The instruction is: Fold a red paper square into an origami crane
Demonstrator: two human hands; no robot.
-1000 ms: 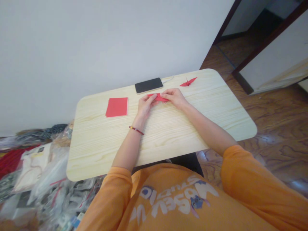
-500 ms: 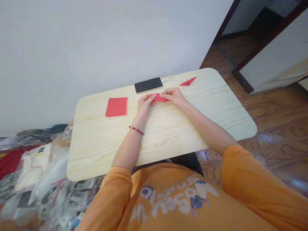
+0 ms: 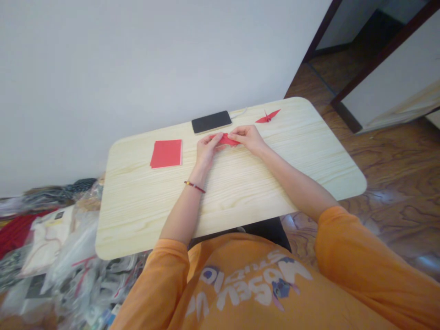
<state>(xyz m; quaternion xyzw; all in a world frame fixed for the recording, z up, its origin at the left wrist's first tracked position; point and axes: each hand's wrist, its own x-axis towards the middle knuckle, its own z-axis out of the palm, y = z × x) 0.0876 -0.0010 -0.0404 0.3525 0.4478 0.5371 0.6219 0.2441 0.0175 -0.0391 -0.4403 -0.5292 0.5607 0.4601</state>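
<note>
Surface: pale wooden desk [image 3: 144,220] with rounded corners, set against a white wall [image 3: 137,59].

Left hand [image 3: 206,151]: fingers curled, partly closed, pinching the left end of the folded red paper [image 3: 227,140]. Beaded bracelet [image 3: 194,186] on the wrist.

Right hand [image 3: 248,140]: fingers bent, partly closed, pinching the right end of the same paper.

Paper position: between both hands, just in front of the black phone [image 3: 211,122].

Left of hands: stack of red paper squares [image 3: 166,153], lying flat.

Right of phone: red paper crane [image 3: 268,118], on the desk near its far edge.
</note>
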